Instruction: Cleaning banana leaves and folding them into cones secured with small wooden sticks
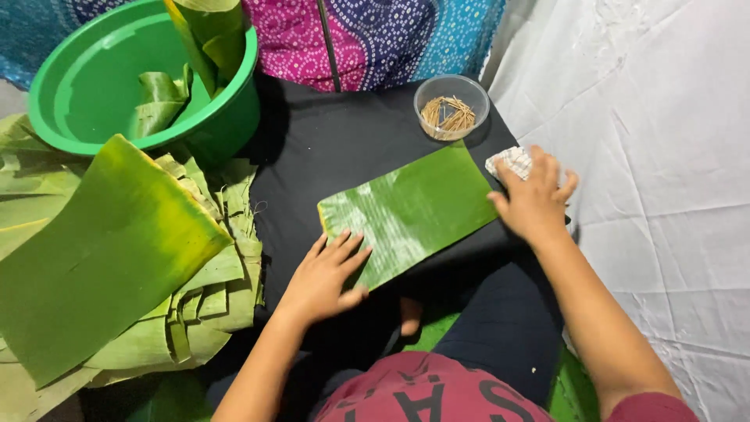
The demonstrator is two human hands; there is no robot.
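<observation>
A rectangular piece of green banana leaf (414, 209) lies on a black cloth (328, 148) in front of me. My left hand (324, 277) presses flat on the leaf's near left corner, fingers spread. My right hand (535, 199) is at the leaf's right end, closed on a small white checked rag (509, 162) that sticks out from under the fingers. Part of the leaf's surface looks wet and shiny.
A green plastic basin (94, 86) with leaf strips stands at the back left. A pile of banana leaves (117, 258) lies at the left. A small clear bowl of thin wooden sticks (451, 108) sits behind the leaf. White sheet (664, 156) covers the right side.
</observation>
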